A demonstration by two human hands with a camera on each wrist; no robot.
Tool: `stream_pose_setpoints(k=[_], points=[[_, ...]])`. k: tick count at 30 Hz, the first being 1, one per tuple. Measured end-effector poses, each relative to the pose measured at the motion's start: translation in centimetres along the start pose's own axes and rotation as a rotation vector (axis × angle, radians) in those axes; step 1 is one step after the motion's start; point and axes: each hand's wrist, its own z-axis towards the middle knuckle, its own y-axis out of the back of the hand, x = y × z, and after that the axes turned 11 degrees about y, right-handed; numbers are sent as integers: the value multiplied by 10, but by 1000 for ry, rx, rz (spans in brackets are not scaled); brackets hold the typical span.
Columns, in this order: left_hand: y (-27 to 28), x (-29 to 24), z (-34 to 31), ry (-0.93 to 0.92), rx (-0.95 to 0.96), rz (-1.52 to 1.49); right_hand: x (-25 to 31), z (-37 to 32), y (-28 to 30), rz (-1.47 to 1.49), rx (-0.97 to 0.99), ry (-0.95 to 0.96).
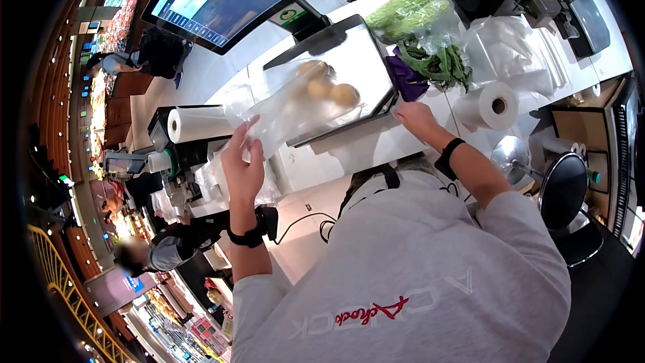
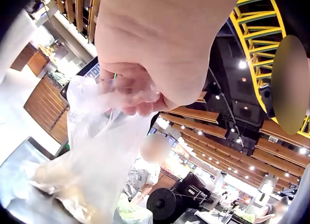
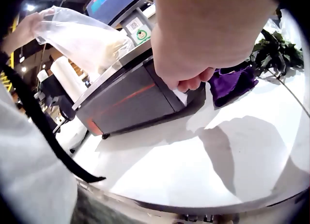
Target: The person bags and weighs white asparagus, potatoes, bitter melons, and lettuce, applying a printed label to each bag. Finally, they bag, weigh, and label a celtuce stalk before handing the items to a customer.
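My left hand (image 1: 243, 165) grips the gathered top of a clear plastic bag (image 2: 104, 146), fingers curled into the film. Round yellowish-brown produce, like potatoes (image 1: 345, 96), lies in the bag on the bright plate of a weighing scale (image 1: 366, 44). The bag slants up from the plate to my hand. At the scale's near right corner is my right hand (image 1: 418, 121), its fingers curled. In the right wrist view a small white slip (image 3: 181, 96) shows at those fingertips, against the dark side of the scale; most of it is hidden by the hand.
Right of the scale lie a purple cloth (image 1: 407, 77), dark leafy greens (image 1: 443, 67) and a bagged pale green vegetable (image 1: 410, 17). Plastic rolls stand at the right (image 1: 487, 107) and left (image 1: 198, 124). A screen (image 1: 235, 0) rises behind the scale. People stand farther left.
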Motion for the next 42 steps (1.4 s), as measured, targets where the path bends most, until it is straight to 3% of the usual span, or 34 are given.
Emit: stream_pose_setpoints(k=[1, 5, 8, 9, 12, 16, 20, 22, 23, 26, 27, 30, 32, 33, 36, 37, 39, 40, 42], points=[[-4, -2, -5, 45, -3, -105, 0, -3, 3, -24, 43, 42], [-6, 5, -7, 117, -53, -34, 18, -9, 34, 257, -121, 34], [-9, 5, -5, 138, -181, -211, 44, 18, 69, 539, -206, -191], [-10, 5, -4, 132, -212, -229, 46, 32, 68, 666, -311, -184], [-11, 9, 6, 95, -291, -269, 55, 88, 69, 1110, -242, -361], [-11, 12, 15, 44, -322, -259, 61, 141, 53, 1240, 121, -555], [-9, 21, 20, 46, -320, -216, 51, 161, 24, 725, 213, -341], [-8, 21, 21, 56, -331, -233, 67, 166, 63, 395, 292, -294], [-8, 22, 22, 54, -339, -232, 74, 165, 75, 51, 243, -240], [-5, 23, 24, 61, -329, -229, 54, 168, 90, -67, 259, -215], [-3, 22, 24, 69, -325, -229, 59, 176, 98, 122, 261, -291], [-5, 5, 26, -8, -246, -253, 104, 196, 118, 330, -25, 259], [-6, -22, 25, -69, -123, -192, 134, 217, 94, 403, -92, 507], [-10, -29, 25, -145, -75, -164, 157, 225, 92, 366, -108, 521], [-21, -37, 21, -299, 130, -198, 174, 256, 70, 578, 150, 493], [-16, -31, 19, -341, -36, -201, 176, 260, 61, 658, 116, 446], [-9, -6, 14, -418, -384, -203, 172, 265, 67, 698, 79, 572], [-6, 15, 8, -337, -500, -186, 173, 266, 77, 715, 57, 621], [-12, 69, 0, 11, -630, -452, 184, 267, 91, 851, 146, 493]])
